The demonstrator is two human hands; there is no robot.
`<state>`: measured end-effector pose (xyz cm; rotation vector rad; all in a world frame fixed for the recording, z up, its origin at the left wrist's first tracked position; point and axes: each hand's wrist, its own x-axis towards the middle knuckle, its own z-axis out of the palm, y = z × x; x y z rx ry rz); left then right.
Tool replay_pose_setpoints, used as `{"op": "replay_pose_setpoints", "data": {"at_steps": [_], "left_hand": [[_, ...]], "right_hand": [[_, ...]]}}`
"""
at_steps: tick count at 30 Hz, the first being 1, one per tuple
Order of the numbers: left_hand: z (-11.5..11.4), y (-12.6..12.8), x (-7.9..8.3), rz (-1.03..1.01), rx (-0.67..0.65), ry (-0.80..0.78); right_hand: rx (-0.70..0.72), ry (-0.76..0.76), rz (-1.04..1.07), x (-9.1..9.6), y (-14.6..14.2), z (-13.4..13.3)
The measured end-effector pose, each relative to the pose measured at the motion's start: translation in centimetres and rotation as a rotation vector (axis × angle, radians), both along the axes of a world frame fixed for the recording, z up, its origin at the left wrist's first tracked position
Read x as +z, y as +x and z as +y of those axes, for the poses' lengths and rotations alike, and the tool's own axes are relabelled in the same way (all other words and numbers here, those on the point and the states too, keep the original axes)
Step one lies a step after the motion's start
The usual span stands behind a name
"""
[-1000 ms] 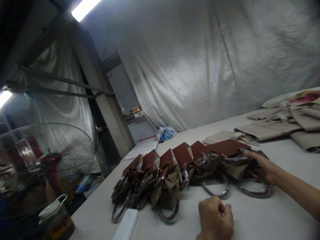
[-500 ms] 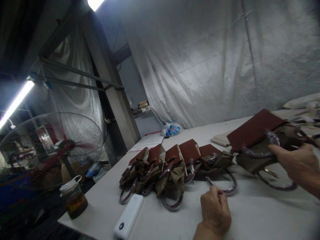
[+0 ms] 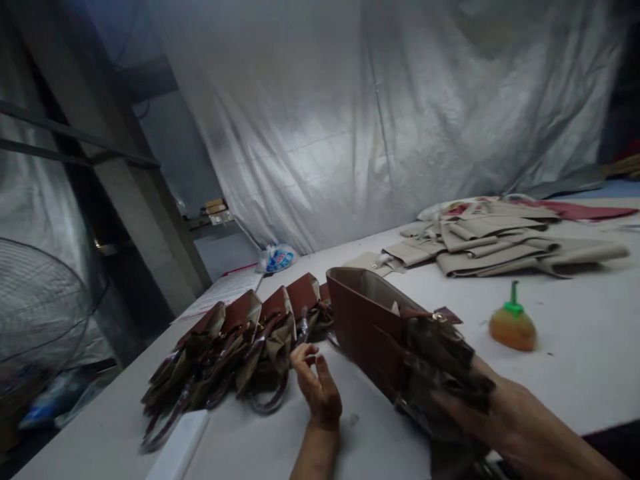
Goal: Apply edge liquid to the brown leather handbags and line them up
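My right hand (image 3: 493,410) grips a brown and dark olive handbag (image 3: 370,327) by its soft, crumpled olive part. The bag is tilted above the table, its pale-lined mouth turned up; the right fingertips are partly hidden and blurred. My left hand (image 3: 319,390) is beside it on the left, empty, with loosely curled fingers apart. Just beyond that hand stands a row of several similar handbags (image 3: 273,303), their brown panels up and their plastic-wrapped handles hanging forward. The held bag covers part of the row's right end.
A white power bank (image 3: 179,445) lies at the front left. To the right is an orange bottle (image 3: 513,328) with a green nozzle. Beige cut pieces (image 3: 490,240) are piled at the back, and a plastic bag (image 3: 277,258) sits near the printed sheet (image 3: 220,291).
The view has swung right. My left hand has let go of a bag handle in the row and opened. The bag in my right hand has turned, showing its mouth.
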<state>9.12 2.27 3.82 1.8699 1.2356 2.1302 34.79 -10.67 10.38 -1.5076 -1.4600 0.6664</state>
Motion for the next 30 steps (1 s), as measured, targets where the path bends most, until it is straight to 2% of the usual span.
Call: {"op": "replay_pose_setpoints", "data": {"at_steps": [3, 7, 11, 13, 17, 19, 21, 23, 26, 28, 29, 30], "left_hand": [[-1.3, 1.2, 0.8, 0.037, -0.068, -0.03], [-4.6, 3.7, 2.5, 0.091, -0.167, -0.114], [-7.4, 5.6, 5.5, 0.088, -0.187, -0.116], [-8.3, 6.0, 7.3, 0.088, -0.237, -0.147], [-9.2, 6.0, 10.4, 0.144, -0.408, -0.4], [-9.3, 5.9, 11.4, 0.203, -0.397, -0.491], [-9.1, 5.3, 12.2, 0.267, -0.345, -0.518], [-8.5, 4.2, 12.8, 0.306, -0.29, -0.556], [-7.8, 2.1, 13.2, 0.397, -0.171, -0.654], [-7.7, 1.0, 13.1, 0.459, -0.11, -0.682], [-7.8, 0.6, 12.9, 0.479, -0.098, -0.681], [-7.9, 0.5, 12.7, 0.491, -0.099, -0.675]], "right_hand": [[0.091, -0.091, 0.153, 1.2, 0.1, -0.5], [0.172, -0.012, 0.295, 1.5, 1.0, 0.1], [0.225, -0.154, 0.462, 0.6, 1.6, 0.6], [0.249, -0.196, 0.506, 0.3, 1.6, 0.7], [0.304, -0.174, 0.485, 1.1, 1.2, 0.3], [0.339, -0.125, 0.416, 1.8, 1.2, 0.0], [0.351, -0.049, 0.305, 2.2, 1.8, 0.1], [0.265, 0.084, 0.142, 2.0, 2.8, 0.6], [-0.148, 0.433, -0.178, 0.7, 4.0, 1.5], [-0.407, 0.68, -0.357, -0.4, 3.7, 1.3], [-0.472, 0.784, -0.409, -0.9, 3.2, 0.9], [-0.477, 0.877, -0.439, -1.3, 2.4, 0.2]]}}
